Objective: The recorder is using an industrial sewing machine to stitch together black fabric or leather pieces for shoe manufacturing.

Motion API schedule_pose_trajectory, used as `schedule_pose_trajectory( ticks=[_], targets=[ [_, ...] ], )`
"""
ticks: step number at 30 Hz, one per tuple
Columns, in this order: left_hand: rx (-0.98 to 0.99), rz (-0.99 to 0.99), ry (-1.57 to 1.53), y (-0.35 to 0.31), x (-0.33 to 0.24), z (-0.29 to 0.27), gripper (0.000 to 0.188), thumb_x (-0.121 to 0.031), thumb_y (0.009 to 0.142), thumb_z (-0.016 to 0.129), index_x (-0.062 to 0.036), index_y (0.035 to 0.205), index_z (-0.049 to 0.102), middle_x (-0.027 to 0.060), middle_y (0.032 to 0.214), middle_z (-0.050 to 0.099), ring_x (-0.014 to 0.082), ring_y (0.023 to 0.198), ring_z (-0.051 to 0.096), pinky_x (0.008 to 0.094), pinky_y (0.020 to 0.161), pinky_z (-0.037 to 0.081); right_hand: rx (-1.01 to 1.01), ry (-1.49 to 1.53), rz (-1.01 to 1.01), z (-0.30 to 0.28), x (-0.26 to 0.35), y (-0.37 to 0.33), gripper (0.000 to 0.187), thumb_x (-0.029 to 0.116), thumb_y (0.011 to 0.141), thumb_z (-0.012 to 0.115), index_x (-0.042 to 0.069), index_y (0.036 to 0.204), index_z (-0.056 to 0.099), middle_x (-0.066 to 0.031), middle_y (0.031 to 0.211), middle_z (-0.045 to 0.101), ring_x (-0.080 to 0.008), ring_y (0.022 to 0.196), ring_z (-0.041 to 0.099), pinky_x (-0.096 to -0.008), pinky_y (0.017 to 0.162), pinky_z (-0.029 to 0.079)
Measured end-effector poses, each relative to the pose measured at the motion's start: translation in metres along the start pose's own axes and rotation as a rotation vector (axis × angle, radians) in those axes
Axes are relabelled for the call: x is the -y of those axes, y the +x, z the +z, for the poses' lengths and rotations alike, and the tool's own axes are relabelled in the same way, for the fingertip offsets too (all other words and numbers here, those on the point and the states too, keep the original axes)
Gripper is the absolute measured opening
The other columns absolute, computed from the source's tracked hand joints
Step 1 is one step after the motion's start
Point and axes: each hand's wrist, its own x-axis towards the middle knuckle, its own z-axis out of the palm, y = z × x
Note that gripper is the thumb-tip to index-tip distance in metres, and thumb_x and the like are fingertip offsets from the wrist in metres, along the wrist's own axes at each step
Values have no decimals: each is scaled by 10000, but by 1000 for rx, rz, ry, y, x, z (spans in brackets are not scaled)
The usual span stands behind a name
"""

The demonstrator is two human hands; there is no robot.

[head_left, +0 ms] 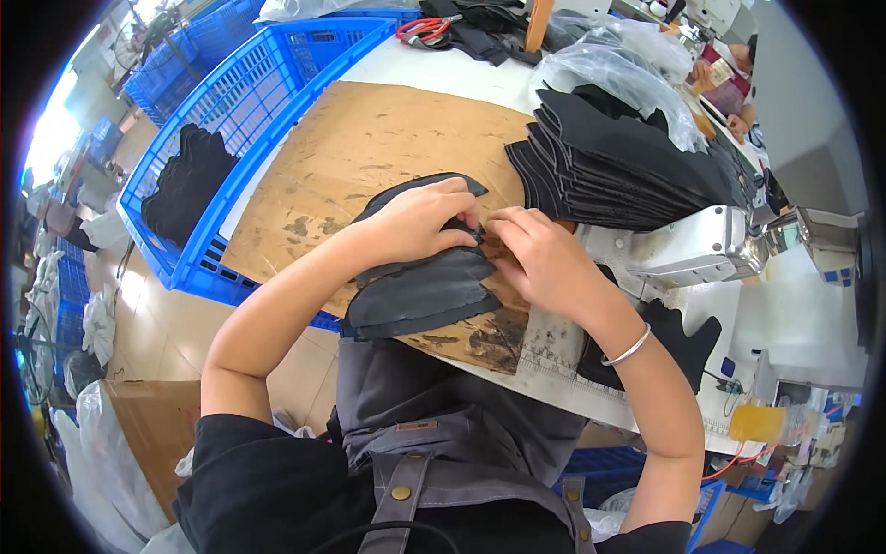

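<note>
Several black cut fabric pieces (420, 295) lie overlapping on a worn brown cardboard sheet (369, 120) in front of me. My left hand (426, 222) comes over them from the left, thumb and fingers pinched on the end of a black fabric piece (449, 185). Close beside it, my right hand (544, 257) has its bent fingertips pressed at the same end, almost touching the left fingers. The spot between the fingertips is small and partly hidden. A silver bangle (628, 346) circles my right wrist.
A blue plastic crate (217, 102) at the left holds black pieces (187, 185). A thick stack of black pieces (609, 157) stands far right, beside a sewing machine (697, 247). Red-handled scissors (426, 30) lie at the back. Another person (724, 78) sits at the upper right.
</note>
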Motion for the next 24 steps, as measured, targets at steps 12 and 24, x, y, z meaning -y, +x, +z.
schedule_pose_trajectory(
  ticks=[12, 24],
  targets=[
    [197, -27, -90, 19, 10, -13, 222, -175, 780, 732, -29, 877, 594, 99, 829, 586, 263, 804, 582, 383, 716, 461, -1, -67, -28, 1, 7, 5, 332, 129, 746, 720, -4, 1032, 619, -118, 1037, 620, -283, 981, 590, -374, 836, 511],
    [228, -19, -32, 13, 13, -14, 195, -176, 800, 702, -27, 883, 608, 118, 832, 608, 287, 795, 601, 404, 709, 464, 5, -87, -45, 6, 9, 6, 431, 162, 743, 733, 22, 1132, 610, -131, 1156, 593, -283, 1057, 572, -369, 860, 487]
  ],
)
